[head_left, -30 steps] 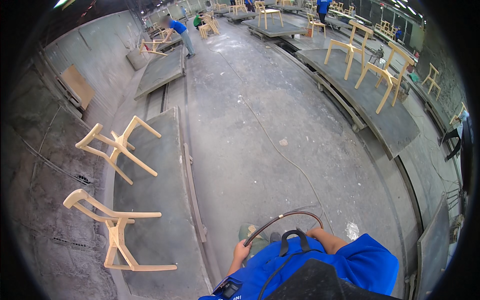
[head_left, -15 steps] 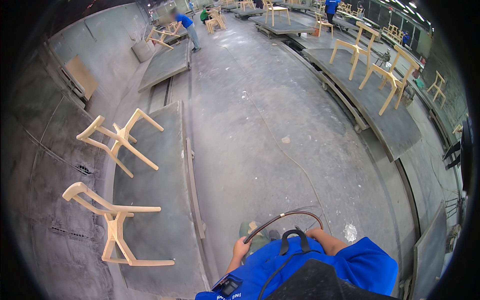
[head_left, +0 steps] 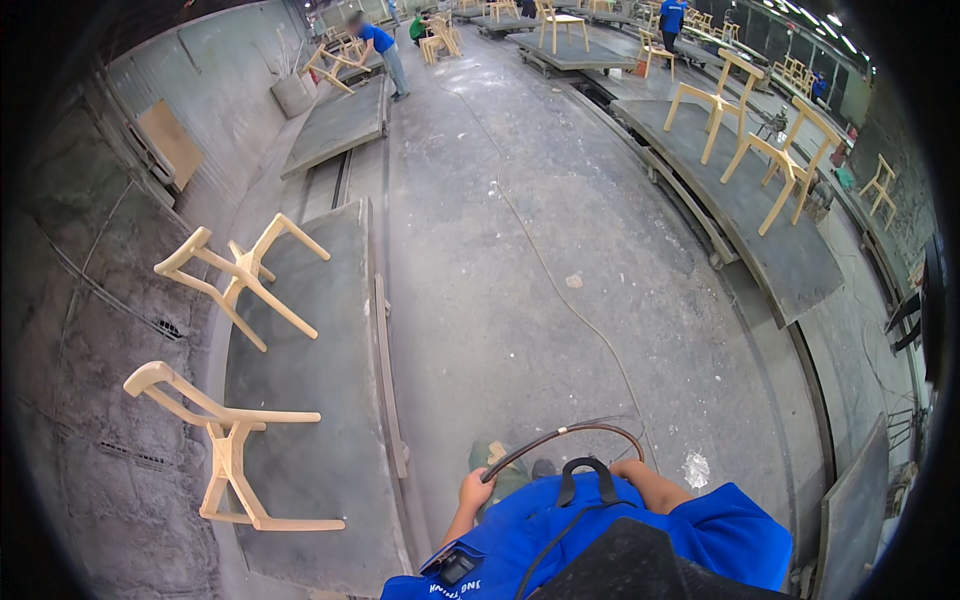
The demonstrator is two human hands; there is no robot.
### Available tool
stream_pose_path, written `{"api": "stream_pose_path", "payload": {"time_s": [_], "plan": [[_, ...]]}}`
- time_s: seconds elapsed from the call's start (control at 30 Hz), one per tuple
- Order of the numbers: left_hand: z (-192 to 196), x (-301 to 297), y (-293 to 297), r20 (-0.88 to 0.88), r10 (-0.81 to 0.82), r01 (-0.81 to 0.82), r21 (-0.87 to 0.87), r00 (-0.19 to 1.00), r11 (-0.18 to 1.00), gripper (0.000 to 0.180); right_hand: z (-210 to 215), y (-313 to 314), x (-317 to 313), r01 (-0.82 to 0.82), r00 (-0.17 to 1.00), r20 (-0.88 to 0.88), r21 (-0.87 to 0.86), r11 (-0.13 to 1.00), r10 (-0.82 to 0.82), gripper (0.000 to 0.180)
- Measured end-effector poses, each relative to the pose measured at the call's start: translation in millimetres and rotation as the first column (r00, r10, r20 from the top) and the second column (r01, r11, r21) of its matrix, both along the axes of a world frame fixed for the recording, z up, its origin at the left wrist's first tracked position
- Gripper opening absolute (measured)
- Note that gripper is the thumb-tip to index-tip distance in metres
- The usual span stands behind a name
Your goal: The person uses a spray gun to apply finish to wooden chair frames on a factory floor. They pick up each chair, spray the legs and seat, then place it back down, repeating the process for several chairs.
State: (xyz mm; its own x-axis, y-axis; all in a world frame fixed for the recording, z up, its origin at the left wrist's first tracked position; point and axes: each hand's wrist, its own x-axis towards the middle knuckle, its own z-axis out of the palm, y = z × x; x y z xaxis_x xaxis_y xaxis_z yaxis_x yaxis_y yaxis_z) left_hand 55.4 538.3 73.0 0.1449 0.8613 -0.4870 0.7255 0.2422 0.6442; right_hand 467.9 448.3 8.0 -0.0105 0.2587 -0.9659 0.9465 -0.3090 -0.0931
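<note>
My left hand [head_left: 478, 490] is closed on one end of a dark curved hose [head_left: 565, 432] that arcs in front of my chest. At the hose's other end, my right hand [head_left: 630, 468] grips it, partly hidden behind a black strap [head_left: 585, 470] on my blue top. Both hands sit low in the view, above a dusty concrete floor [head_left: 520, 300]. A greenish object [head_left: 495, 460] shows below my left hand; I cannot tell what it is.
Two pale wooden chair frames [head_left: 240, 280] [head_left: 215, 445] lie on a grey platform [head_left: 320, 390] at my left. More chair frames [head_left: 760, 150] stand on a platform at the right. A thin cable [head_left: 545, 265] runs along the floor. A person in blue [head_left: 383, 50] works far off.
My hands stay on the hose in the same place. The view has shifted slightly, and the far person in blue has moved a little.
</note>
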Motion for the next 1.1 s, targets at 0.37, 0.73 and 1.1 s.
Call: {"api": "stream_pose_path", "payload": {"time_s": [0.37, 0.73, 1.1], "plan": [[-10, -12, 4, 0.023, 0.045, -0.045, 0.017, 0.999, 0.999, 0.032, 5, 17, -11, -0.102, 0.995, 0.009, 0.066, 0.993, 0.102, 0.048], [-9, -12, 26, -0.005, 0.056, -0.056, -0.022, 0.998, 0.998, 0.026, 6, 36, -12, -0.038, 0.999, -0.009, -0.026, 0.999, 0.037, 0.051], [-11, -20, 48, 0.122, 0.006, 0.001, -0.058, 0.992, 0.998, 0.026, -3, 54, -8, -0.052, 0.998, -0.03, 0.023, 0.998, 0.052, 0.055]]}}
